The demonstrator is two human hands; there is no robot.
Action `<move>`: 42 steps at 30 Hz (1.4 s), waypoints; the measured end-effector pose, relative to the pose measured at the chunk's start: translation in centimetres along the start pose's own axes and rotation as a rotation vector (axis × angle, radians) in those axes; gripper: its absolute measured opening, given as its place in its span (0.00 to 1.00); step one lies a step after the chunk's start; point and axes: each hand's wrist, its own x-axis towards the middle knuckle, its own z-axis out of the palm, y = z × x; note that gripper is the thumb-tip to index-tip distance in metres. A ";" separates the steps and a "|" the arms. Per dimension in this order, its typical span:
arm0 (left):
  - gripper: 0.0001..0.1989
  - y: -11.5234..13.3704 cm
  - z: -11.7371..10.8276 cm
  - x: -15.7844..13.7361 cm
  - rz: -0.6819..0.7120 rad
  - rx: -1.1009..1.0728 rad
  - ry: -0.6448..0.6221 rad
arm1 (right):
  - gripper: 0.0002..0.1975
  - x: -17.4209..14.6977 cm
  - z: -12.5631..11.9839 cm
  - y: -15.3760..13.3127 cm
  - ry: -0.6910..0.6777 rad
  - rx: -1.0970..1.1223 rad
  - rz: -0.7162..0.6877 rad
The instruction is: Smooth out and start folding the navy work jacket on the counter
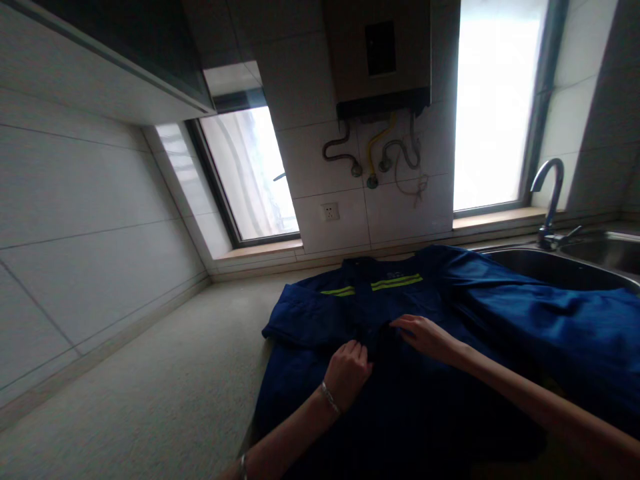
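Note:
A dark blue work jacket (320, 320) with yellow-green stripes across its chest lies spread over the counter, its collar toward the wall. My left hand (347, 370), with a bracelet at the wrist, has its fingers curled onto the cloth near the middle of the front. Just to the right, my right hand (425, 337) pinches the jacket's front with its fingertips, at the dark opening between the two sides. One sleeve is folded across the left side; the other stretches right over the sink's edge. The lower part of the jacket is lost in shadow.
A pale stone counter (165, 353) runs along the tiled wall. At the right are a metal sink (607, 250) and a tall faucet (553, 200). A water heater (383, 53) with pipes hangs above a wall socket (330, 211), between two windows.

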 end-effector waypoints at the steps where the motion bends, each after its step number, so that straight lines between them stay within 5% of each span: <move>1: 0.08 -0.1 0.1 0.1 0.017 0.006 0.018 | 0.14 0.8 0.5 0.0 0.041 0.009 0.025; 7: 0.11 -0.2 0.8 1.2 0.112 0.024 0.094 | 0.17 4.8 3.0 0.5 0.249 0.117 0.381; 13: 0.12 0.3 1.7 2.7 0.168 0.132 0.079 | 0.17 6.4 3.5 1.6 0.109 0.458 0.602; 25: 0.15 0.4 2.2 1.9 0.317 0.166 0.116 | 0.17 4.7 2.0 3.6 0.026 1.020 0.587; 37: 0.09 0.2 1.3 1.8 0.435 0.113 0.172 | 0.14 4.7 2.9 3.9 -0.043 0.972 0.379; 42: 0.06 0.0 1.5 1.8 0.319 -0.014 0.111 | 0.15 4.2 2.2 3.7 -0.138 0.836 0.310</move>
